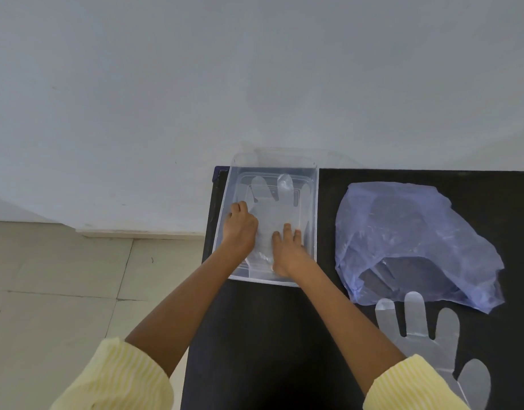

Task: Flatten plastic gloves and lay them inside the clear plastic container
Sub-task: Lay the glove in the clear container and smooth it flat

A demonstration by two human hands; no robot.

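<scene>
Plastic glove [272, 202] under flat right hand [285, 250]

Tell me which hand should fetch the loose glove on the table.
Right, probably: the glove lies right of the container, near the right sleeve; the left hand would have to cross over.

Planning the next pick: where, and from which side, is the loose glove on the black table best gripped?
Probably pinch the loose glove low on its palm, toward the cuff, coming from the person's side with the right hand. It lies flat with its fingers pointing away, so they should trail straight.
</scene>
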